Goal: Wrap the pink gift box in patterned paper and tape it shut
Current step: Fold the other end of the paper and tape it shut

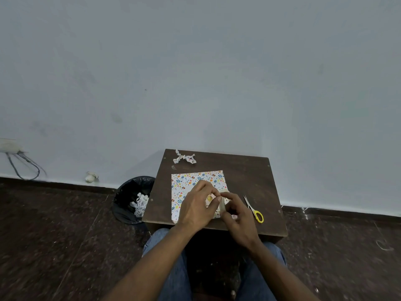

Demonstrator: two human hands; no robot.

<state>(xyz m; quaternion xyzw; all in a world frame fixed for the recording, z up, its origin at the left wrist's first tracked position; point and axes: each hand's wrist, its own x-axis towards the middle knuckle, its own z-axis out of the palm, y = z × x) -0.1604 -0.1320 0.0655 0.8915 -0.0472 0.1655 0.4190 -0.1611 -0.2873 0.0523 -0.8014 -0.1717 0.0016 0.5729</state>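
Observation:
A sheet of white patterned paper (195, 181) lies flat on a small dark wooden table (249, 170). Over its near right part my left hand (197, 205) holds a small object with a yellow spot, mostly hidden by the fingers. My right hand (236, 213) pinches a pale strip, apparently tape (222, 206), which stands between the two hands. A sliver of pink (234, 217) shows under my right hand; the pink gift box cannot be made out otherwise.
Yellow-handled scissors (255, 210) lie on the table right of my hands. A bow of patterned paper (184, 157) sits at the table's far edge. A black-lined bin (130, 198) with paper scraps stands on the floor to the left. The wall is close behind.

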